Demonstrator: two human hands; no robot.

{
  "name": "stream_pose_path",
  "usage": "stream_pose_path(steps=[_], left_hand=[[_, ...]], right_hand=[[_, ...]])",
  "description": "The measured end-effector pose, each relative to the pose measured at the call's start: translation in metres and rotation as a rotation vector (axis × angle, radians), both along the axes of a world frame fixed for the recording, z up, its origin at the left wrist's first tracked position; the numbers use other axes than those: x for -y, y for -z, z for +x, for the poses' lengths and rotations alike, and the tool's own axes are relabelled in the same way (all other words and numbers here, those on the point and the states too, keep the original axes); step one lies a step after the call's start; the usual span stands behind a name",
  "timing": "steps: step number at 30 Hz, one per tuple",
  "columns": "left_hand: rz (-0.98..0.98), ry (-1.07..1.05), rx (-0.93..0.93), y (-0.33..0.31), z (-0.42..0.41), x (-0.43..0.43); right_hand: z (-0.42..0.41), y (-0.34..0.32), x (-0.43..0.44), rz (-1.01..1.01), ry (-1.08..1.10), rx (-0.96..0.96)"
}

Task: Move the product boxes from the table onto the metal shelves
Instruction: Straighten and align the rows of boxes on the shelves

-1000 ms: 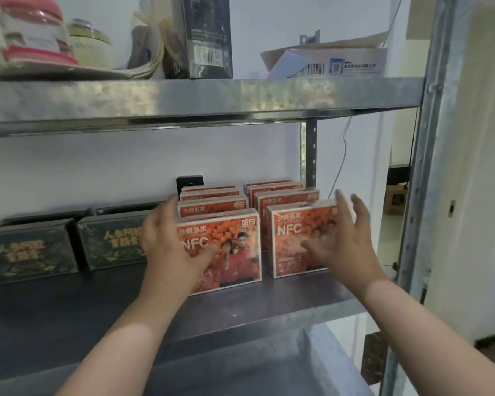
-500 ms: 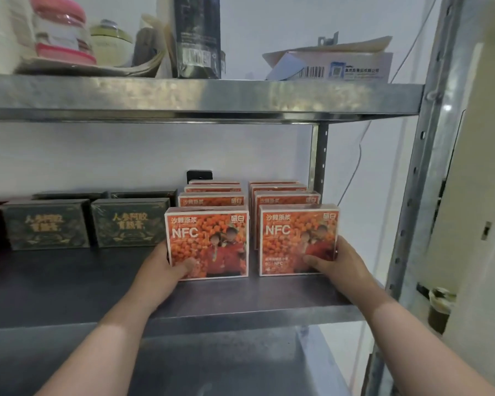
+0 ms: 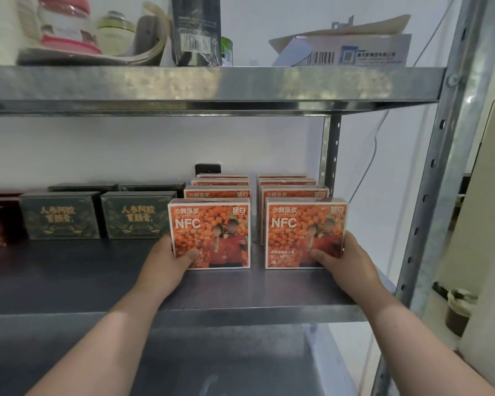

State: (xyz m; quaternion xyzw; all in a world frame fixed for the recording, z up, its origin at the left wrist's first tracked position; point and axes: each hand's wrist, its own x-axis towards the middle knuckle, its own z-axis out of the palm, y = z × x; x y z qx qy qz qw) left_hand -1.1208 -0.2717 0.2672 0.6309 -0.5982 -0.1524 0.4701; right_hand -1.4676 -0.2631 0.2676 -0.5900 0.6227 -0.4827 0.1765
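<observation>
Both hands have closed in from an open hover: left hand (image 3: 166,267) pinches the left orange cardboard NFC box (image 3: 212,224), right hand (image 3: 347,261) the right orange twin box (image 3: 303,224), each upright, directly ahead, near the front edge of the grey metal shelf (image 3: 240,294).

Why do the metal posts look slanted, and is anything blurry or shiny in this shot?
Head view: the wide-angle lens slants the right post; the upper shelf edge carries mottled glare; the jars top left are soft; the left orange box in the left hand and the right orange box in the right hand read sharply.
</observation>
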Motion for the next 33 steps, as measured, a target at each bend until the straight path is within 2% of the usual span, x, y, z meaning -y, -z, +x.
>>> stream_pose_path(steps=[9,16,33], left_hand=[[0.007,0.092,0.046,0.001,0.003,-0.002],[0.019,0.059,0.106,-0.006,-0.002,-0.013],[0.047,0.001,0.119,0.002,0.002,-0.004]], right_hand=[[0.001,0.0,0.001,0.079,0.049,-0.05],[0.003,-0.001,-0.003,0.092,0.062,-0.09],[0.002,0.002,0.0,0.094,0.088,-0.167]])
